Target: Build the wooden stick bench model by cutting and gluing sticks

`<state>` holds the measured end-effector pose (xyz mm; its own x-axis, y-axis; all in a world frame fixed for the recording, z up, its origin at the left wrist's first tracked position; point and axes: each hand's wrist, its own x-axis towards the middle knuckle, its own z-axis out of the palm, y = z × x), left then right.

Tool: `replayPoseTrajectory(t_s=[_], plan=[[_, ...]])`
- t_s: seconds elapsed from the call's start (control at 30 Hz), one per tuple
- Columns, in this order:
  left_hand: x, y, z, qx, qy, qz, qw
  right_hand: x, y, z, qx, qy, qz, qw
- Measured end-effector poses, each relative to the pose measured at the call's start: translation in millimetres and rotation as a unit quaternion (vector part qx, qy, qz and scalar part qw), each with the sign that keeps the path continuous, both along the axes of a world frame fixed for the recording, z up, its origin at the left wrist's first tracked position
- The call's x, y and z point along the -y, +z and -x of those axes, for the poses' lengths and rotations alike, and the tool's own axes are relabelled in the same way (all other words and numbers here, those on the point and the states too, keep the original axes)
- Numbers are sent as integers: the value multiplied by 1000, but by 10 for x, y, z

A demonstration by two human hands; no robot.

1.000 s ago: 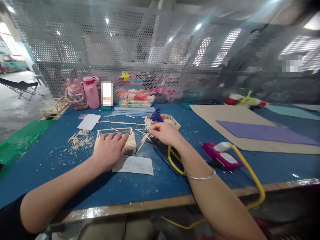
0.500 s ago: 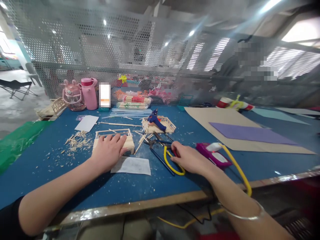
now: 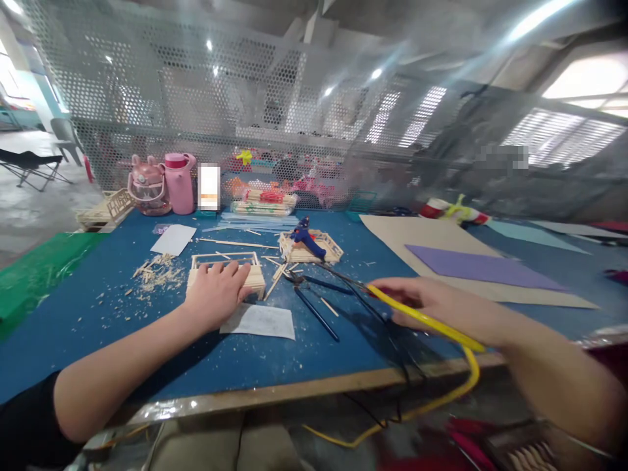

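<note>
A small frame of wooden sticks [image 3: 254, 282] lies at the left of the blue table. My left hand [image 3: 218, 288] rests on it from above, fingers spread over the top sticks. To the right, my right hand [image 3: 409, 302] is blurred, its fingers curled at a yellow-handled tool [image 3: 400, 304] with thin dark jaws; the exact grip is hard to see. A yellow cord [image 3: 473, 373] hangs past the table edge below that hand. Blue-handled pliers [image 3: 316, 314] lie between my hands. Behind them, a dark blue glue gun [image 3: 309, 242] lies on another wooden stick frame [image 3: 330, 250].
Wood shavings [image 3: 157, 271] and loose sticks are scattered about. White paper [image 3: 260, 322] lies in front of my left hand. Two pink bottles [image 3: 179, 186] and bagged sticks [image 3: 265, 204] stand along the mesh. A purple sheet [image 3: 481, 268] lies on brown card [image 3: 392, 235] at right.
My right hand has moved right, and the yellow-handled tool has left its place beside the pliers. The magenta device there no longer shows. My left hand stays on the stick frame.
</note>
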<state>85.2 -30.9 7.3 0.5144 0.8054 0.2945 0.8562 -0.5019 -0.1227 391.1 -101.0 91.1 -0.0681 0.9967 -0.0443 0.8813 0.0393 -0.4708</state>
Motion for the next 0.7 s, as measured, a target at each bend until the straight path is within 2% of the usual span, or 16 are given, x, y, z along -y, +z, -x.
replayPoseTrajectory(t_s=[0.07,0.13,0.2,0.23,0.33,0.53,0.7], plan=[[-1,-3,1,-2,0,3,1000,-32,-212,293,-203,9,114,973],[-4,-6,3,-4,1,5,1000,-79,-449,630,-338,-12,139,931],[-11,-10,6,-7,1,7,1000,-129,-619,925,-390,-36,175,904],[-16,-11,7,-8,0,7,1000,-154,-664,1037,-391,-36,185,901],[-28,-14,9,-8,-1,12,1000,-226,-659,1216,-375,-43,215,901],[-27,-17,9,10,-2,28,1000,-345,-519,1321,-372,-63,304,875],[-18,-28,24,40,-6,27,999,-411,-472,1518,-348,-94,327,873]])
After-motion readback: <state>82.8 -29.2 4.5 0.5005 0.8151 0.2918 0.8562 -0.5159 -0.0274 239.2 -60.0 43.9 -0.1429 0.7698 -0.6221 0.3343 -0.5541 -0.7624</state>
